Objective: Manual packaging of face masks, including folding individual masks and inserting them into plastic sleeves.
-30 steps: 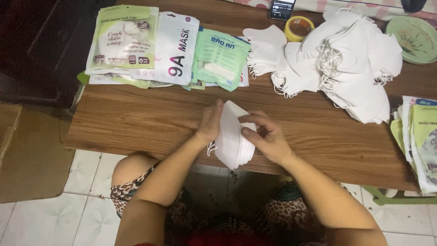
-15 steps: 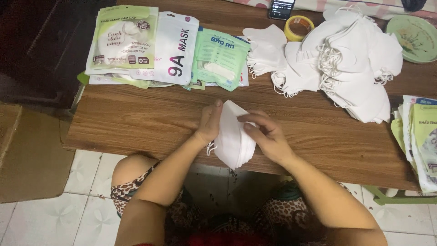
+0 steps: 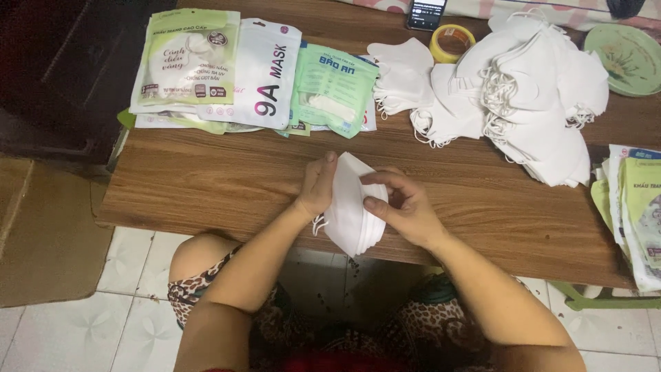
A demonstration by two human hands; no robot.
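Note:
A small stack of folded white face masks [image 3: 350, 207] stands on edge near the front of the wooden table [image 3: 206, 186]. My left hand [image 3: 317, 184] presses against its left side, fingers up along the top. On the right side, my right hand [image 3: 403, 204] pinches the stack with thumb and fingers. Both hands hold the same stack.
A big heap of loose white masks [image 3: 523, 89] lies at the back right. Printed mask pouches [image 3: 227, 69] lie at the back left, more pouches [image 3: 637, 207] at the right edge. A yellow tape roll [image 3: 451, 41], a phone [image 3: 425, 12] and a green plate [image 3: 625, 58] sit behind.

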